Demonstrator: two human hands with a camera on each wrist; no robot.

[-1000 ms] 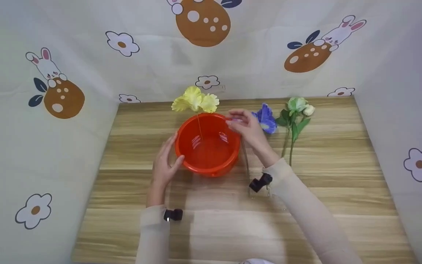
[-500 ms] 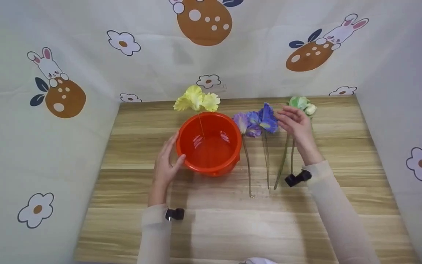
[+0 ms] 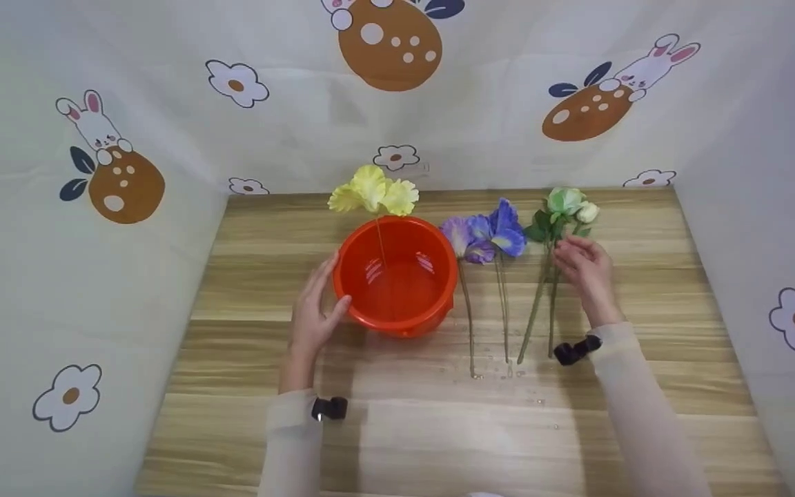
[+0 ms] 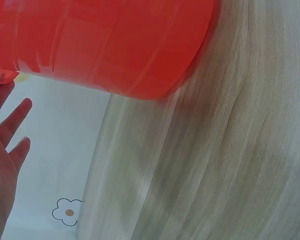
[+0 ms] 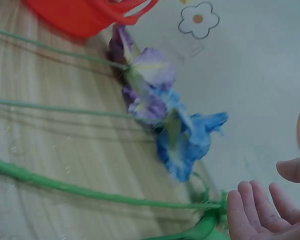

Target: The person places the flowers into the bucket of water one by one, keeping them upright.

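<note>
Right of frame centre: right hand (image 3: 585,270), empty, beside green flower (image 3: 564,201).
Pinch stem (image 3: 534,310) only; left hand (image 3: 312,308), fingers extended, steadies bucket (image 3: 397,326).

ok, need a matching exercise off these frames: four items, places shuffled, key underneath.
Things
1. Yellow flower
2. Blue flower
3. Left hand
4. Right hand

Places
A. On the table, between the purple flower and the green flower
B. At the side of the red bucket, against its rim
C. Close to the green flower's stem
D. Stem reaching down inside the red bucket

Pairs: 1-D, 2-A, 3-B, 4-C
</note>
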